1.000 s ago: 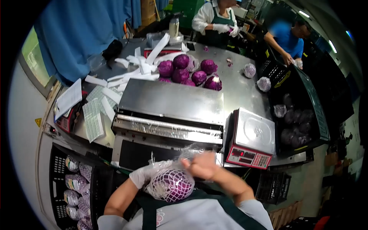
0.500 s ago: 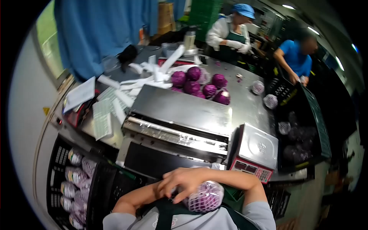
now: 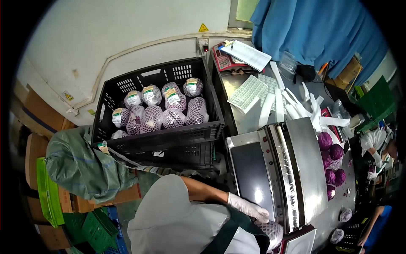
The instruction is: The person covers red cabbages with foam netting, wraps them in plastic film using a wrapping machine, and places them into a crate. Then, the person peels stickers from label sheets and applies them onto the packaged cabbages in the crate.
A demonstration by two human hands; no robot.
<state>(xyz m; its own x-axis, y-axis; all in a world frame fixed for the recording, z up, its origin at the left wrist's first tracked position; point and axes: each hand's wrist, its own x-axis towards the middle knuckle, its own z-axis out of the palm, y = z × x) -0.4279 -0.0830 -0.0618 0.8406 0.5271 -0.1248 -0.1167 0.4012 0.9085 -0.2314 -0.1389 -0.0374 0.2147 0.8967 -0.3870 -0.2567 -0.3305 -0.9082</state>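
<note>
My left hand (image 3: 250, 209), in a thin white glove, rests with its fingers curled on a purple cabbage (image 3: 271, 233) in white foam netting. The cabbage sits close against my dark green apron (image 3: 228, 233), low in the view. My right hand is out of sight. Beside the left hand is the black plate (image 3: 253, 171) of a metal wrapping machine (image 3: 303, 169). A scale (image 3: 299, 243) stands partly cut off near the cabbage.
A black crate (image 3: 158, 137) holds several netted, labelled cabbages. Bare purple cabbages (image 3: 336, 151) and foam strips (image 3: 313, 110) lie past the machine. Label sheets (image 3: 249, 94) and a clipboard (image 3: 247, 55) lie on the table. A green sack (image 3: 84, 165) stands left; a co-worker (image 3: 374, 144) is at right.
My view has swung left, bringing the crate of cabbages and the wall to the middle. The netted cabbage stays at my body; my right hand has gone out of view.
</note>
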